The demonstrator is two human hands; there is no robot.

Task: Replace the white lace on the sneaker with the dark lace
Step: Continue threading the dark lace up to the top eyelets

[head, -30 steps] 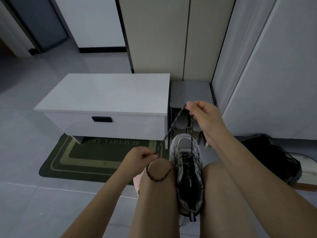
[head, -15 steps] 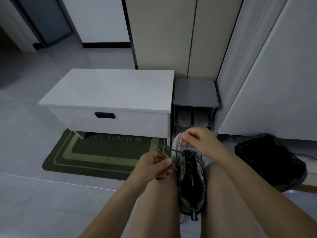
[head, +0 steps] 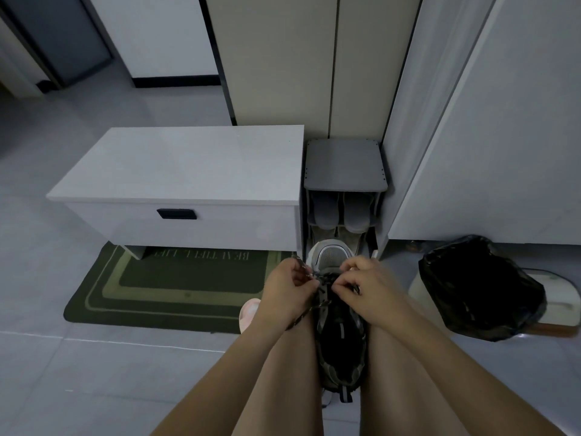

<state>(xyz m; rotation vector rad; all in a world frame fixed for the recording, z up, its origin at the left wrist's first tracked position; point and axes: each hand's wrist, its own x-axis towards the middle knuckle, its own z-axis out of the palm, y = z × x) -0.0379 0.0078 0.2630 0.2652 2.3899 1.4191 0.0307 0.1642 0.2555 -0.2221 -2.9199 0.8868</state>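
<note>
You are seated with the grey-and-white mesh sneaker point(head: 341, 335) clamped between your bare thighs, just behind the knees. Its pale toe cap points away from you toward the wall and its dark opening faces up at the camera. The dark speckled cord lace point(head: 321, 306) crosses the upper eyelets near the toe end of the lacing. One strand of it trails off the sneaker's left side and lies over your left wrist and knee.

Your left hand point(head: 289, 291) sits just to the left of the sneaker's lacing with its fingers curled, and thumb and fingertips pinch a stretch of the dark lace. Your right hand point(head: 367, 287) is over the right side of the lacing, knuckles up and fingers curled. It pinches the lace where it meets the eyelets, and a short dark end shows beside the fingers. The two hands are close together, nearly touching above the tongue.

Past the sneaker's toe stands a narrow grey shoe rack point(head: 344, 165) with grey slippers on its shelves. It is set between a low white cabinet with a black drawer pull point(head: 188, 171) on the left and tall pale cupboard doors on the right. A dark green doormat with lighter stripes point(head: 176, 287) lies on the grey tiled floor, partly under the cabinet. The tip of a pink slipper point(head: 250, 313) shows at the mat's near edge, beside your left wrist. To the right, well apart from the sneaker, sits a bin lined with a black plastic bag point(head: 478, 284).
</note>
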